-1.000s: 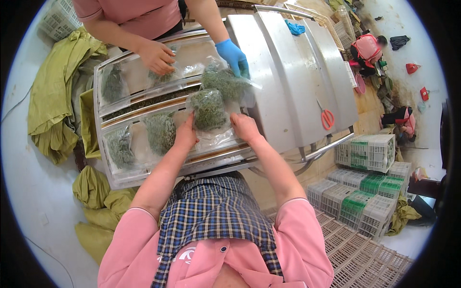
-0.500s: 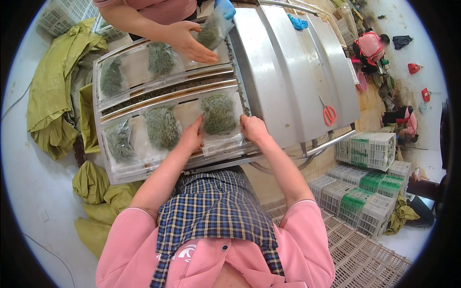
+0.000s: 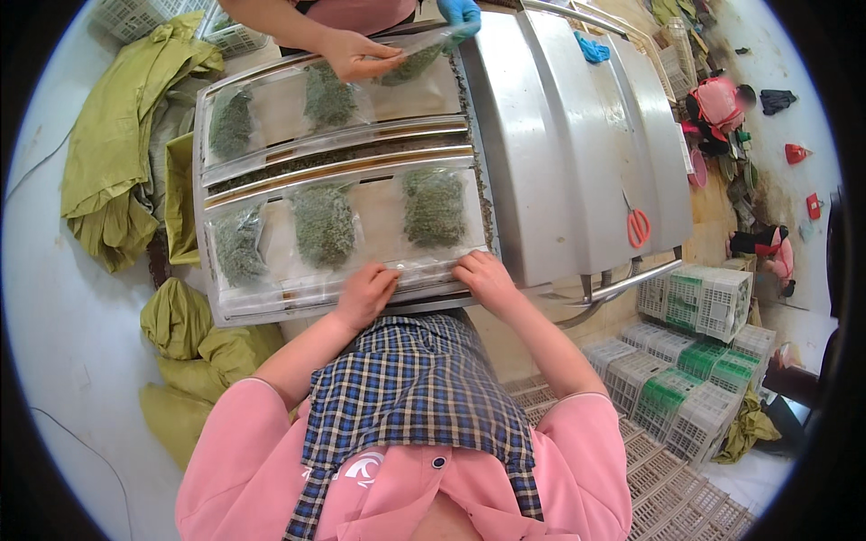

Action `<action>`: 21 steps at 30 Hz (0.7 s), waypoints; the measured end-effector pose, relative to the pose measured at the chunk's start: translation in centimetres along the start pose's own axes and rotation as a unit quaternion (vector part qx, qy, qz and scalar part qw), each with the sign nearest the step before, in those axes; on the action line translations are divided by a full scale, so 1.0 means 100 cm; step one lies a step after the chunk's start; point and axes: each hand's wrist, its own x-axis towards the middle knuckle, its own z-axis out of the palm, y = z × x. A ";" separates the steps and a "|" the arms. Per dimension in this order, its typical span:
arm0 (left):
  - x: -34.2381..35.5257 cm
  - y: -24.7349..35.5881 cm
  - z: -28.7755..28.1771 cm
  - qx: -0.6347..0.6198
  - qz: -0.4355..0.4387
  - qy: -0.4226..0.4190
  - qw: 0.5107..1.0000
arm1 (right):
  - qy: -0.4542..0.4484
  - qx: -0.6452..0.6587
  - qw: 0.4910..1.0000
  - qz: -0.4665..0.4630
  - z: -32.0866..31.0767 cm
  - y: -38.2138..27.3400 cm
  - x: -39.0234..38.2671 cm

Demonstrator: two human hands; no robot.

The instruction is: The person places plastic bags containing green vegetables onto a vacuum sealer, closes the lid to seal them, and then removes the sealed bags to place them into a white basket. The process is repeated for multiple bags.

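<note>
A clear plastic bag of dried green herb (image 3: 435, 209) lies flat at the right of the near row on the packing machine's bed (image 3: 374, 200). My left hand (image 3: 368, 296) is closed at the near edge of this bag, its fingers pinching the plastic film. At the same edge, farther right, my right hand (image 3: 485, 278) also pinches the film between thumb and fingers. Two similar bags rest to the left, a middle bag (image 3: 325, 225) and a left bag (image 3: 237, 248). Across the bed, a co-worker's bare hand (image 3: 361, 56) and blue-gloved hand (image 3: 462, 16) hold another herb bag (image 3: 415, 68).
A ridged steel lid (image 3: 541, 135) adjoins the bed's right side, with red-handled scissors (image 3: 639, 228) and a blue glove (image 3: 593, 47) on it. Yellow-green sacks (image 3: 117, 135) lie left. Stacked plastic crates (image 3: 695, 302) stand right; several people work farther off.
My left hand has moved from the bag's left side to its near edge. My right hand has come down to that edge too. The co-worker's bag has been lowered toward the bed.
</note>
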 end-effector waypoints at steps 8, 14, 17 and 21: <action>-0.012 0.003 -0.023 0.156 0.019 -0.095 0.983 | -0.008 -0.096 0.995 -0.025 0.017 -0.019 -0.033; -0.013 -0.007 -0.012 0.242 0.052 -0.155 0.956 | -0.005 -0.088 0.996 -0.023 0.027 -0.018 -0.038; -0.014 -0.012 -0.009 0.258 0.071 -0.129 0.955 | -0.017 -0.116 0.993 -0.020 0.025 -0.023 -0.036; -0.015 -0.006 -0.011 0.243 0.071 -0.127 0.959 | -0.005 -0.119 0.993 0.005 0.031 -0.027 -0.035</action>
